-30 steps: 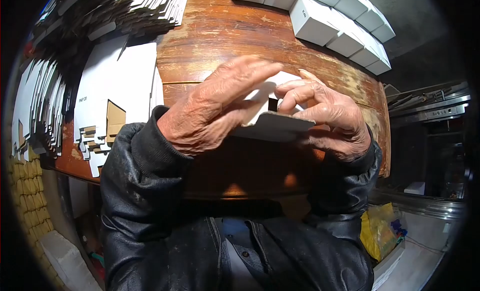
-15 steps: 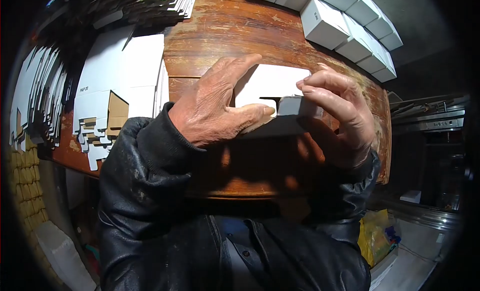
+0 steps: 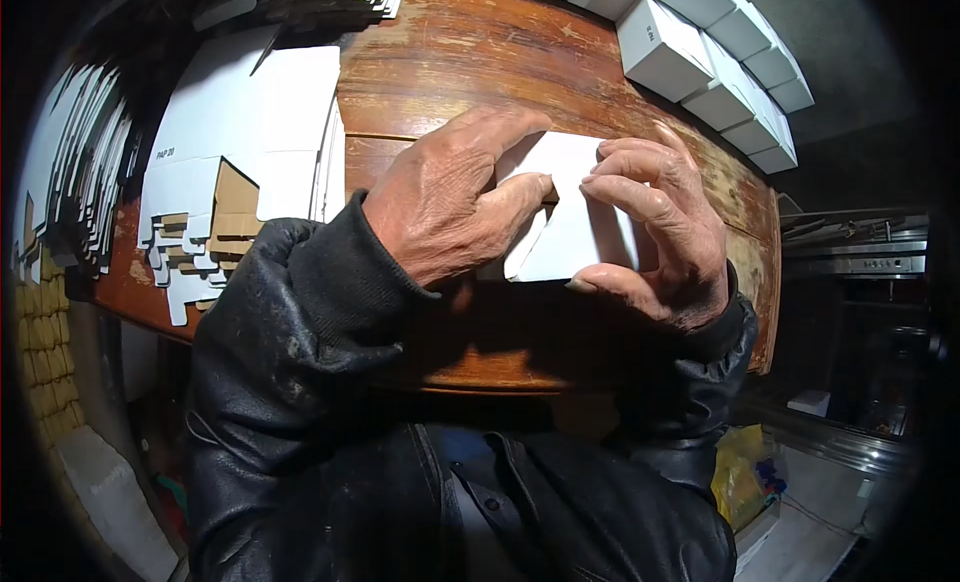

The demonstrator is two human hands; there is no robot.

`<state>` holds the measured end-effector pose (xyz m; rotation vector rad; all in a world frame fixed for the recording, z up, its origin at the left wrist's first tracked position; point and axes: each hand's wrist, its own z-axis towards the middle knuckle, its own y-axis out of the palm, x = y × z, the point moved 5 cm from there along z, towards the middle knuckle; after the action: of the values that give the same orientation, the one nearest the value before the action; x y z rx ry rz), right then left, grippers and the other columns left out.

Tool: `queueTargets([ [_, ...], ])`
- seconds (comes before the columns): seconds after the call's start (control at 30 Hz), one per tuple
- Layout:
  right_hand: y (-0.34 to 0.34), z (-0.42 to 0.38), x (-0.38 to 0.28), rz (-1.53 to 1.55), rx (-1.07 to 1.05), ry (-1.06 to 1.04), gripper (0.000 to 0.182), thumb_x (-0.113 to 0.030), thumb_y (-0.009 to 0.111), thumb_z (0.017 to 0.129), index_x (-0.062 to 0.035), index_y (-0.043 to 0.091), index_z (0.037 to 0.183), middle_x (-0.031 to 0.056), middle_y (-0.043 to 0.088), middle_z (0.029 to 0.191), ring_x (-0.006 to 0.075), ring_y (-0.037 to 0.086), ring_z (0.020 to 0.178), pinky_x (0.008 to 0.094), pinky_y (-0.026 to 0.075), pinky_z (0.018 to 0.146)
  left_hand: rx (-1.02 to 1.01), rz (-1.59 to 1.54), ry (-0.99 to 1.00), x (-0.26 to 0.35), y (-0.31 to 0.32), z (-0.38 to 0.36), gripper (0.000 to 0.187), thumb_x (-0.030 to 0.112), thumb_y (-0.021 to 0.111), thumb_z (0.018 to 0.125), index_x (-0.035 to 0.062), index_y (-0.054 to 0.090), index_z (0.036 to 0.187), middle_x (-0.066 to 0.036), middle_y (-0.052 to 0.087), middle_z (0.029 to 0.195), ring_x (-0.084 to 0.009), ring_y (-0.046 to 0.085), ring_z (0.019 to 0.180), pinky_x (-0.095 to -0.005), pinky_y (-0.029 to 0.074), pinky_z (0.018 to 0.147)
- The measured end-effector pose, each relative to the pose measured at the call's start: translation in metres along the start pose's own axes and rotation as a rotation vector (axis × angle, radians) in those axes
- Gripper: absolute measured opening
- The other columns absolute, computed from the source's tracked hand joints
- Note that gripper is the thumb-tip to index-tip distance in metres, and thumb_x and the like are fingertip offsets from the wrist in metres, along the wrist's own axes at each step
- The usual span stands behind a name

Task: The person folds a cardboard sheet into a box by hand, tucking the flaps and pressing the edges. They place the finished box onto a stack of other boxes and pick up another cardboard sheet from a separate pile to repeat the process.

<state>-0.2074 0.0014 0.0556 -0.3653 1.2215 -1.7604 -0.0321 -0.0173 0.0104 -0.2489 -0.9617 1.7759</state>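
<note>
A small white cardboard box (image 3: 562,244) is between my two hands above the wooden table (image 3: 470,62). My left hand (image 3: 440,202) wraps its left side, with the thumb pressed on the upper panel near a dark slot and the fingers over the far edge. On the other side, my right hand (image 3: 670,217) grips it with the fingertips on the upper right part and the thumb at the near lower edge. A broad white flap faces me, its right part shaded by my fingers. The box's underside is hidden.
On the left lies a stack of flat white box blanks (image 3: 250,122) marked "PAP 20", beside more blanks standing on edge (image 3: 65,172). Finished white boxes (image 3: 675,62) stand in rows at the far right. A yellow bag (image 3: 738,472) sits below the table's right side.
The near flap, earlier angled out and dark, now faces up and lies closer over the box. My right thumb came out to the near edge. My left hand shifted slightly right.
</note>
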Motion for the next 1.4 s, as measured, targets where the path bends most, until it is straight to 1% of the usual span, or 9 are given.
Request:
queueTargets([
  [0.2, 0.003, -0.001, 0.000, 0.000, -0.054, -0.017, 0.060, -0.046, 0.086, 0.067, -0.0114, 0.067, 0.112, 0.0077, 0.066, 0.099, 0.0293, 0.063, 0.108, 0.0610, 0.034, 0.105, -0.063, -0.463, -0.508, -0.011, 0.004, -0.001, 0.037, 0.021, 0.056, 0.096, -0.0018, 0.058, 0.125, -0.020, 0.066, 0.101, -0.0283, 0.067, 0.087, -0.0363, 0.054, 0.075],
  [0.3, 0.002, 0.000, -0.002, 0.033, -0.065, -0.024, 0.062, -0.049, 0.085, 0.066, -0.0113, 0.068, 0.112, 0.0073, 0.066, 0.098, 0.0294, 0.063, 0.108, 0.0612, 0.034, 0.106, 0.023, -0.335, -0.359, -0.011, 0.005, -0.002, 0.038, 0.022, 0.055, 0.097, -0.0023, 0.058, 0.125, -0.019, 0.066, 0.097, -0.0258, 0.067, 0.083, -0.0362, 0.053, 0.072],
  [0.4, 0.003, 0.002, -0.006, 0.056, -0.078, -0.006, 0.063, -0.052, 0.084, 0.066, -0.0121, 0.068, 0.112, 0.0068, 0.065, 0.098, 0.0299, 0.062, 0.109, 0.0618, 0.033, 0.106, -0.024, -0.402, -0.491, -0.012, 0.004, -0.003, 0.037, 0.022, 0.054, 0.097, -0.0025, 0.058, 0.125, -0.019, 0.066, 0.095, -0.0260, 0.067, 0.082, -0.0360, 0.053, 0.071],
  [0.5, 0.006, 0.001, -0.006, 0.042, -0.068, -0.021, 0.065, -0.054, 0.084, 0.066, -0.0121, 0.068, 0.113, 0.0068, 0.065, 0.097, 0.0307, 0.062, 0.110, 0.0616, 0.033, 0.106, -0.041, -0.283, -0.368, -0.008, 0.001, 0.001, 0.036, 0.021, 0.053, 0.098, -0.0024, 0.058, 0.124, -0.020, 0.067, 0.097, -0.0266, 0.068, 0.084, -0.0353, 0.054, 0.072],
  [0.6, 0.006, 0.001, -0.008, -0.024, -0.096, -0.038, 0.066, -0.054, 0.083, 0.066, -0.0115, 0.067, 0.113, 0.0076, 0.066, 0.098, 0.0313, 0.061, 0.112, 0.0612, 0.032, 0.107, -0.114, -0.404, -0.547, -0.013, 0.004, -0.002, 0.037, 0.025, 0.051, 0.100, -0.0021, 0.058, 0.125, -0.022, 0.067, 0.100, -0.0277, 0.069, 0.084, -0.0348, 0.055, 0.074],
  [0.7, 0.007, 0.001, -0.012, -0.085, -0.126, -0.082, 0.069, -0.057, 0.079, 0.070, -0.0049, 0.066, 0.112, 0.0113, 0.066, 0.098, 0.0360, 0.062, 0.110, 0.0595, 0.035, 0.104, -0.065, -0.477, -0.547, -0.014, 0.006, -0.004, 0.041, 0.031, 0.050, 0.102, -0.0019, 0.058, 0.125, -0.021, 0.067, 0.099, -0.0278, 0.069, 0.084, -0.0345, 0.056, 0.074],
  [1.1, 0.007, 0.000, -0.014, -0.087, -0.137, -0.046, 0.068, -0.055, 0.080, 0.069, -0.0039, 0.066, 0.111, 0.0121, 0.067, 0.093, 0.0371, 0.063, 0.109, 0.0535, 0.041, 0.100, -0.084, -0.417, -0.575, -0.016, 0.001, -0.005, 0.041, 0.031, 0.046, 0.104, -0.0019, 0.061, 0.123, -0.022, 0.069, 0.099, -0.0286, 0.070, 0.088, -0.0336, 0.057, 0.075],
  [1.2, 0.005, 0.001, -0.016, -0.058, -0.156, -0.036, 0.067, -0.055, 0.081, 0.069, -0.0036, 0.066, 0.111, 0.0121, 0.067, 0.092, 0.0378, 0.063, 0.109, 0.0533, 0.042, 0.099, 0.080, -0.379, -0.459, -0.012, 0.002, -0.005, 0.023, 0.015, 0.048, 0.102, -0.0044, 0.058, 0.094, -0.019, 0.059, 0.079, -0.0340, 0.063, 0.067, -0.0400, 0.052, 0.060],
  [1.4, 0.007, -0.001, -0.014, -0.060, -0.189, -0.032, 0.065, -0.056, 0.078, 0.071, -0.0046, 0.067, 0.110, 0.0124, 0.066, 0.094, 0.0392, 0.062, 0.110, 0.0555, 0.038, 0.104, 0.147, -0.191, -0.248, -0.009, 0.002, -0.006, 0.021, 0.012, 0.048, 0.100, -0.0057, 0.059, 0.098, -0.018, 0.059, 0.085, -0.0334, 0.063, 0.072, -0.0396, 0.053, 0.063],
])
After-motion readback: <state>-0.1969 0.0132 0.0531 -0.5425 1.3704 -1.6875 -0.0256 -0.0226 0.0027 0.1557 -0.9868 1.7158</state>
